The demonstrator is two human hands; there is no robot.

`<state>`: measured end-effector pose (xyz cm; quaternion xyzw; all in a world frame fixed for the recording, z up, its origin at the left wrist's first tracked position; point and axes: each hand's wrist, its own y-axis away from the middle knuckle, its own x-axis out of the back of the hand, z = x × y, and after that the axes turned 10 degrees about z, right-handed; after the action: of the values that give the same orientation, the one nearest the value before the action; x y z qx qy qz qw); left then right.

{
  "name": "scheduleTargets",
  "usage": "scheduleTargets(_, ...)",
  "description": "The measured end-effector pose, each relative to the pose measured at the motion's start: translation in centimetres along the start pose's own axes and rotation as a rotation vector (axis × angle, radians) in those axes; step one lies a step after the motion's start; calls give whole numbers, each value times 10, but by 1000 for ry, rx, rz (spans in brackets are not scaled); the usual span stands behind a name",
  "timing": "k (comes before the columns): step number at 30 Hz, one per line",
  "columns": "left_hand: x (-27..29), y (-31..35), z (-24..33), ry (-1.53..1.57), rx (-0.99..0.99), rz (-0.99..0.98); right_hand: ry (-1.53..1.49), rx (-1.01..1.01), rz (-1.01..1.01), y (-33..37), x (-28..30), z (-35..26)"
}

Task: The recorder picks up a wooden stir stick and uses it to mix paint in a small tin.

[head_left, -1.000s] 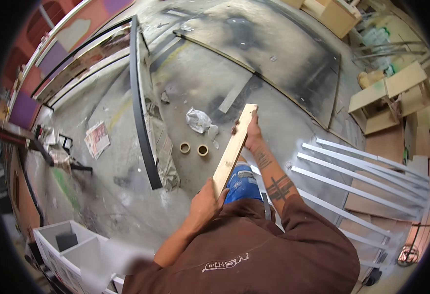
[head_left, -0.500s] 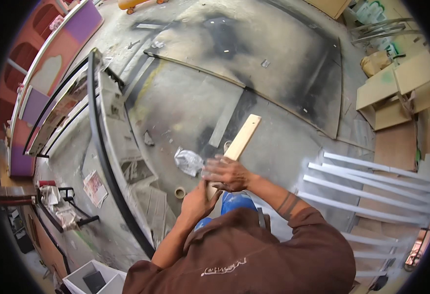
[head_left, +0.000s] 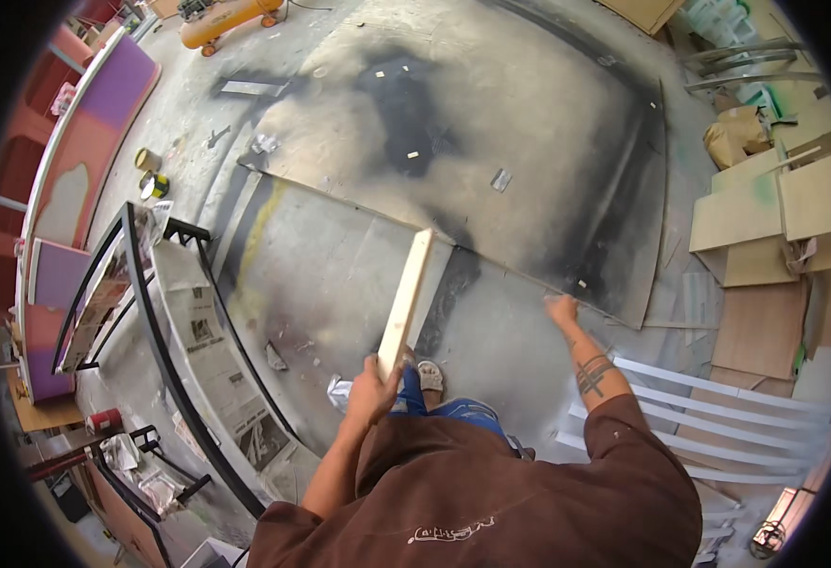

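A pale wooden board [head_left: 404, 308], long and narrow, points up and away from my body, a little left of the middle. Its near end sits in my left hand [head_left: 374, 390], with the fingers wrapped round it. My right arm is stretched out to the far right, well apart from the board. At its end my right hand [head_left: 561, 308] looks closed, with the fingers curled in; what they hold, if anything, is hidden. Beneath that hand lies the near edge of a large, paint-stained sheet [head_left: 339, 114] on the floor.
On the left stands a black metal frame [head_left: 150, 322] lined with newspaper. White strips [head_left: 709, 402] lie in a row at the right, near brown panels [head_left: 751, 331]. Paint cans [head_left: 153, 185] and an orange compressor tank [head_left: 231, 28] stand farther off. A foot [head_left: 430, 376] shows below me.
My right hand has left the board and swung out to the right. My left hand keeps hold of the board, which now stands more upright in view. The view has shifted.
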<state>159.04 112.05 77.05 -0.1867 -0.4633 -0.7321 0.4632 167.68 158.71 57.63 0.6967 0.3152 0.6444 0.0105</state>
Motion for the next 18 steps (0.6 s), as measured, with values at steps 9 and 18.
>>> scheduleTargets(9, -56, -348, 93, 229, 190, -83, -634, -406, -317, -243, -149, -193)
scheduleTargets(18, -187, -672, 126, 752, 594, -523, -54, -304, 163, -572, -332, -288)
